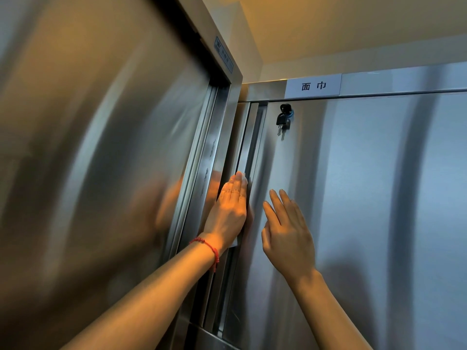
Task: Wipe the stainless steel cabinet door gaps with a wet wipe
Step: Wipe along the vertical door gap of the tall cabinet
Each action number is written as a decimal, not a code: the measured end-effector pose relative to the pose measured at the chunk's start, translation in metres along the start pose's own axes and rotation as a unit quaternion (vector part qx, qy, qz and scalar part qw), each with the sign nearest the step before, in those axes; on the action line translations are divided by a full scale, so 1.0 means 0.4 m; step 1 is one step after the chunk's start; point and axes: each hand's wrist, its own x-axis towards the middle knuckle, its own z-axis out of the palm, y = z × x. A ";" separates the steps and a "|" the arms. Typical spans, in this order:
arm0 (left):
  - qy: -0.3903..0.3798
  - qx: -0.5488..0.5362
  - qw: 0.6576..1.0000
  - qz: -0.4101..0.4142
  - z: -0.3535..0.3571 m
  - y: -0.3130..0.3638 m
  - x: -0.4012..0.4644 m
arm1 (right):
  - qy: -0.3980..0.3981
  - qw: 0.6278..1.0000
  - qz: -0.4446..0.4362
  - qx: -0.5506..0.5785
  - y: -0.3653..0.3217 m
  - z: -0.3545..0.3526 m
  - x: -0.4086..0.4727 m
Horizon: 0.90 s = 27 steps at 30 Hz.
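Currently left hand (231,210), flat-fingered at 9 o'clock of the open, empty right hand (286,234), presses a thin white wet wipe (243,176) into the brushed stainless steel cabinet door gap (249,147); soft, limp, best pinned under fingertips.

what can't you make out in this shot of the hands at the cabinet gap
- Wet wipe: only a pale bit may show past the left hand fingertips; the hand hides the rest.
- Gap beneath that hand: covered, so its cleanliness is unknown.
- Small plate on the left frame: print too small and angled.
- Left panel: blurred.
- Right hand: contact with the door unclear.
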 end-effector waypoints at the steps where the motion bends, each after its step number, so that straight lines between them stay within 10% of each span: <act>1: -0.005 -0.005 1.000 -0.001 -0.003 0.000 -0.007 | -0.001 1.000 -0.001 0.001 -0.001 0.001 0.000; 27: 0.001 -0.166 0.985 0.046 -0.090 -0.015 -0.143 | -0.007 0.995 0.018 0.095 -0.051 -0.019 -0.103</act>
